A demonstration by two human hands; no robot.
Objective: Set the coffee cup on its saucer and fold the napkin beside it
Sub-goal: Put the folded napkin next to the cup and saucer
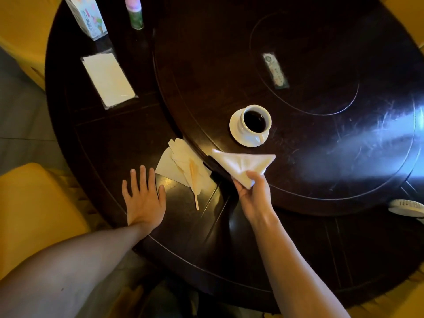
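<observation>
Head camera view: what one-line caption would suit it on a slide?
Right hand holds a triangle-folded napkin near the coffee cup on its saucer; left hand lies flat.

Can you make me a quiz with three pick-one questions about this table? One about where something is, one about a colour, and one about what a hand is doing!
1. Where is the coffee cup?
A. on its saucer
B. on the packet of napkins
C. in the left hand

2. What colour is the saucer?
A. blue
B. white
C. red

3. What is the right hand doing?
A. lying flat on the table
B. holding the cup
C. pinching a folded napkin

Answers: 1 A, the cup sits in the saucer's middle. 2 B, its rim shows white. 3 C, its grip holds one corner of the triangle-folded napkin near the cup.
</observation>
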